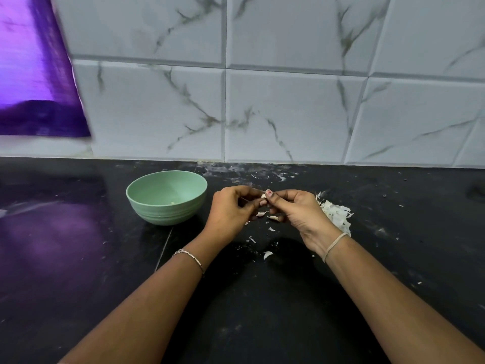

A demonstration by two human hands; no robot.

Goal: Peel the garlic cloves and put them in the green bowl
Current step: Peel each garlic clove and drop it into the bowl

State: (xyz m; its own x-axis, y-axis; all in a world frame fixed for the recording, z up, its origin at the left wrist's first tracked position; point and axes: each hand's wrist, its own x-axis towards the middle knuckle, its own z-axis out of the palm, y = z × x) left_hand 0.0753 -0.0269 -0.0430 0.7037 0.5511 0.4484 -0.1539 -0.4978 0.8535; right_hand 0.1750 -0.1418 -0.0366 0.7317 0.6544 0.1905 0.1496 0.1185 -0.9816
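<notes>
A small pale garlic clove [263,196] is pinched between the fingertips of both hands above the black counter. My left hand [231,211] grips it from the left, and my right hand [296,208] pinches it from the right with the thumb on top. The green bowl [147,203] stands on the counter just left of my left hand; a small pale bit lies on its bottom. Two pale pieces [273,218], skin or cloves, lie on the counter under my fingers.
A heap of white garlic skins [337,214] lies behind my right hand. Loose skin flakes [267,254] are scattered between my wrists. A grey marble-tiled wall [288,101] closes the back; a purple sheet [34,74] hangs at upper left.
</notes>
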